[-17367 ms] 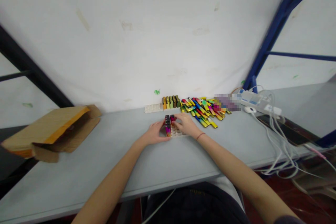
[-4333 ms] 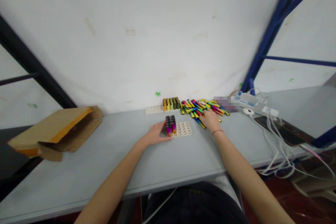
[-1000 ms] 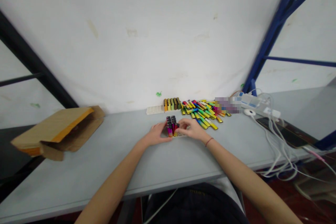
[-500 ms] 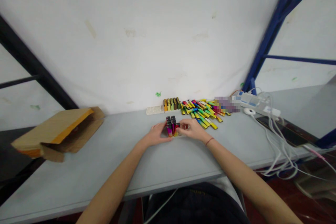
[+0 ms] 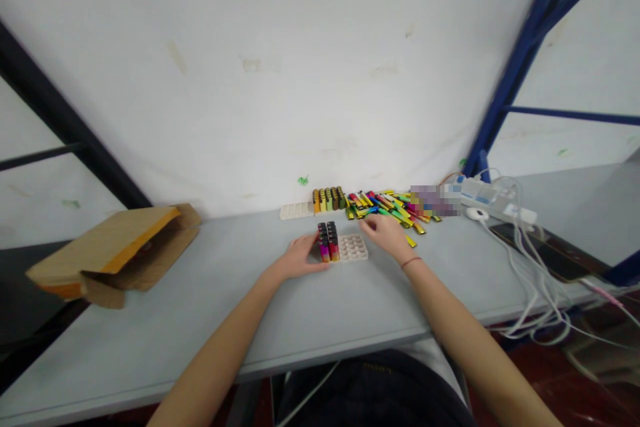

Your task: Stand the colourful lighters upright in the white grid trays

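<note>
Two columns of upright multicoloured lighters stand at the left end of a white moulded tray, whose right part shows round wells. My left hand rests flat against the left side of that group, with its fingers at the lighters. My right hand hovers at the near edge of a heap of loose yellow and rainbow lighters, fingers spread, holding nothing I can see. Further back, a row of upright lighters stands beside a second white tray.
All this lies on a grey table against a white wall. A cardboard envelope lies at the left. To the right are a power strip, white cables and a phone. A blue metal frame rises behind.
My right hand has left the tray and moved right and back to the loose heap, and a red-topped lighter now stands in the right column. My left hand has stayed in place.
</note>
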A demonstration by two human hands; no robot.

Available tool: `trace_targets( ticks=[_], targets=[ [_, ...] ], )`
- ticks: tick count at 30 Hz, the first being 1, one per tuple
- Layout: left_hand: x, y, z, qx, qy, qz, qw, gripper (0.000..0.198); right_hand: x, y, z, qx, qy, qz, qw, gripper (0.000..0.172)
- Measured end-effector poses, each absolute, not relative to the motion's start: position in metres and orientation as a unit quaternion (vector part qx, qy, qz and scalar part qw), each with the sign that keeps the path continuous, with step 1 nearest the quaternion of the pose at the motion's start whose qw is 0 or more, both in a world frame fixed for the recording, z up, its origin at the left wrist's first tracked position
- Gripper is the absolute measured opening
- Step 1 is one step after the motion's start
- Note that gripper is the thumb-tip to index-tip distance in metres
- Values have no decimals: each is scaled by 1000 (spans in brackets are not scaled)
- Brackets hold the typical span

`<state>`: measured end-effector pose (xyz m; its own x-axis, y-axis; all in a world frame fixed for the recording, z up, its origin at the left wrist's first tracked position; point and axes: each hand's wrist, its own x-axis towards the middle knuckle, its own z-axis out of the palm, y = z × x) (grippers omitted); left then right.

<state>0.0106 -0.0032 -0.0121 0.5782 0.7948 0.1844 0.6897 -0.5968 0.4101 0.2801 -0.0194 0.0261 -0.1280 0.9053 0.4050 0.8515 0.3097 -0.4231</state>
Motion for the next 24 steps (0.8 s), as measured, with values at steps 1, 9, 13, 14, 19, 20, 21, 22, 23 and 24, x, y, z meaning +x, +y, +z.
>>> trace_targets(
  ticks=[1, 9, 13, 14, 19, 20, 21, 22, 23, 24],
  targets=[
    [11, -3, -12, 877, 423, 175, 148, 79, 292, -17, 28, -645, -712, 22, 277, 33],
    [8, 0, -17, 878, 421, 171, 147, 76, 361, -12, 15, -756, -641, 57, 118, 21],
    [9, -1, -14, 879, 422, 165, 147, 78, 363, -13, 14, -743, -655, 97, 98, 15],
    [10, -2, -13, 879, 422, 165, 146, 78, 363, -13, 16, -741, -656, 103, 100, 14],
    [10, -2, -12, 877, 429, 163, 145, 77, 361, -12, 27, -667, -652, 167, 318, 14],
    [10, -2, -12, 876, 430, 163, 144, 77, 357, -12, 30, -634, -637, 207, 387, 13],
    [10, -2, -11, 876, 431, 163, 143, 77, 352, -12, 32, -597, -616, 257, 446, 12],
    [11, -2, -11, 875, 431, 165, 143, 77, 345, -13, 34, -556, -592, 314, 491, 12],
    [11, -2, -11, 875, 432, 166, 143, 77, 337, -13, 35, -518, -571, 371, 518, 12],
    [11, -3, -11, 873, 434, 168, 145, 77, 329, -13, 36, -486, -556, 413, 534, 11]
  ],
)
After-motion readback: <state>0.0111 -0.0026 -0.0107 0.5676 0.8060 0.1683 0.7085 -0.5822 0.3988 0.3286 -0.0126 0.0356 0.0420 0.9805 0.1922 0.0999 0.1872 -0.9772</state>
